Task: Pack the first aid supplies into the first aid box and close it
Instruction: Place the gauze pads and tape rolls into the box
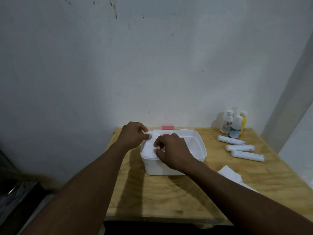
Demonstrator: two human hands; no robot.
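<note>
A white first aid box (199, 146) stands open on the wooden table (169, 197), with a red part of its lid (167, 127) showing behind it. A white cotton pad (149, 149) lies over the box's left half. My left hand (133, 135) pinches the pad's far left edge. My right hand (171, 150) grips its right side with curled fingers. Three rolled bandages (240, 147) lie to the right of the box. Three bottles (233, 123), two white and one yellow, stand at the back right. A white gauze sheet (228, 174) lies near my right forearm.
The table stands against a grey-white wall (152, 65). Its left edge runs close to the box. A dark object sits low at the far left, off the table. The table's front part in front of the box is bare wood.
</note>
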